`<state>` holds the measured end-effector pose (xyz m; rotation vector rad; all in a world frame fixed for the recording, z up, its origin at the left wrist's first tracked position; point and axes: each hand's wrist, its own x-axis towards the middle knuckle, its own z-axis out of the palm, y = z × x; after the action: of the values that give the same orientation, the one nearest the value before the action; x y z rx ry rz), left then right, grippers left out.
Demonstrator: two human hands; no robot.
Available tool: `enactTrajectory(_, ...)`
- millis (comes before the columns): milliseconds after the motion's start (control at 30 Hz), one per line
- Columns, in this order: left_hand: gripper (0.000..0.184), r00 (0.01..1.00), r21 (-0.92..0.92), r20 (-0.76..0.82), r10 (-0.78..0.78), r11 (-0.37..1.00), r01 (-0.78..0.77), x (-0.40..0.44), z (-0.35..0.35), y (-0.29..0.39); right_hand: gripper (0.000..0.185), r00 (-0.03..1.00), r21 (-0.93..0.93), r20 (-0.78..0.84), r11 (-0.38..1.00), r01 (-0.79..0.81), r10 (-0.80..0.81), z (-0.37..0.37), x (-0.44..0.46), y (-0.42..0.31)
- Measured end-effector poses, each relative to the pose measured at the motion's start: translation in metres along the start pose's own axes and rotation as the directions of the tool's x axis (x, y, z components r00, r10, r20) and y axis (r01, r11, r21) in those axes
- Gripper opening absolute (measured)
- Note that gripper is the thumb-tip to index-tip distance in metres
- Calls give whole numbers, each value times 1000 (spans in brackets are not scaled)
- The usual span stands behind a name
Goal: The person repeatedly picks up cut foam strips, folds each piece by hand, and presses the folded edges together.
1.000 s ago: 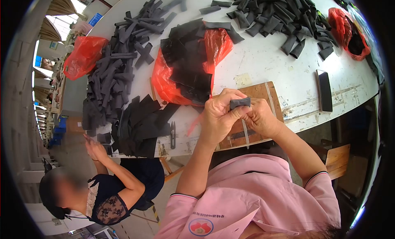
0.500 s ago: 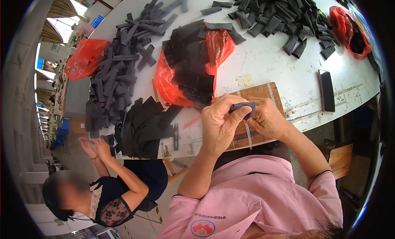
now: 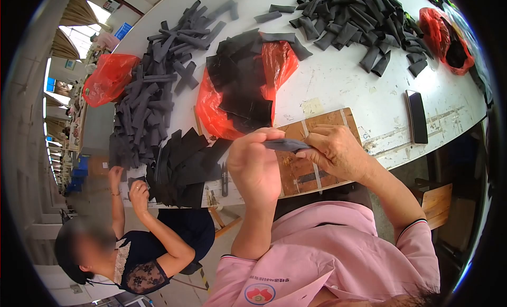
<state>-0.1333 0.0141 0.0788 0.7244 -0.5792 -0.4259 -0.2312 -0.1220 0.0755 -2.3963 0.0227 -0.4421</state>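
Observation:
A dark grey fabric piece (image 3: 287, 145) is stretched level between my two hands, above a wooden board (image 3: 322, 164). My right hand (image 3: 336, 152) pinches its right end between thumb and fingers. My left hand (image 3: 255, 161) is at the left end, its fingertips bent over the fabric and its palm partly showing. Beyond my hands lies a red plastic bag (image 3: 212, 112) with black fabric pieces (image 3: 237, 69) on it. Flat black pieces (image 3: 182, 164) lie stacked to the left, next to small thread snips (image 3: 225, 180).
Grey fabric tubes (image 3: 145, 103) are heaped at the left and more tubes (image 3: 351, 21) at the back right. A phone (image 3: 416, 117) lies on the white table (image 3: 380, 101). Red bags (image 3: 110, 80) stand at both sides. A co-worker's hands (image 3: 138, 197) hold fabric at lower left.
The fabric, curled up between my hands before, is now extended flat. My left hand has shifted left and turned, with its fingers less tightly wrapped. The co-worker's hands have moved.

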Motion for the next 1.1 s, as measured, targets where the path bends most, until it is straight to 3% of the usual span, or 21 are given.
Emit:
enactTrajectory(100, 16, 999, 57, -7, -52, 997, 52, -6, -15, -9, 32, 1000, -40, -7, 999, -4, 4, 21, -1, 8)
enactTrajectory(133, 15, 995, -2, -36, -93, 996, 93, -8, -13, -10, 32, 1000, -64, -14, 998, -8, 7, 27, -2, 12)
enactTrajectory(233, 14, 1000, 193, -9, 24, 981, -22, -4, -10, -7, 32, 1000, -78, -23, 997, -10, 9, 27, -5, 11)
enactTrajectory(500, 12, 998, 221, -20, 52, 974, -46, -3, -11, -7, 28, 982, -139, -174, 989, 51, -75, 41, -10, 13)
enactTrajectory(600, 12, 993, 289, 21, 120, 950, -121, -2, -11, -5, 27, 977, -124, -190, 990, 72, -95, 39, -7, 8)
enactTrajectory(667, 14, 970, 467, -170, 171, 881, -73, 0, -25, 2, 30, 969, -84, -189, 986, 146, -160, 26, 0, 1)
enactTrajectory(733, 20, 910, 565, -346, 228, 825, 8, 2, -57, 1, 33, 941, 130, -237, 952, 276, -241, -10, 23, -9)
enactTrajectory(767, 19, 852, 625, -478, 212, 764, 161, 2, -71, -1, 37, 965, 421, -260, 894, 152, -42, -23, 37, -3)
enactTrajectory(800, 18, 862, 683, -470, 190, 696, 220, 1, -89, -5, 43, 949, 684, -273, 726, 75, 159, -36, 52, 2)
enactTrajectory(833, 18, 869, 734, -465, 168, 621, 273, -1, -105, -11, 43, 965, 828, -170, 560, 31, 199, -52, 74, 39)
enactTrajectory(867, 17, 857, 710, -507, 94, 609, 353, -3, -114, -14, 42, 923, 909, -94, 411, -73, 373, -58, 83, 73)
enactTrajectory(900, 17, 834, 680, -551, 20, 590, 435, -7, -121, -19, 45, 765, 869, -114, 437, -233, 634, -55, 82, 94)
enactTrajectory(967, 16, 794, 661, -605, -60, 518, 543, -13, -141, -34, 49, 642, 721, -226, 569, -396, 733, -35, 53, 113)
enactTrajectory(1033, 17, 701, 623, -687, -194, 340, 704, -15, -135, -38, 51, 652, 750, -184, 534, -391, 736, -13, 18, 106)
enactTrajectory(1100, 20, 773, 761, -618, -144, 140, 634, -17, -155, -59, 51, 678, 677, -154, 577, -457, 718, 8, -12, 86)
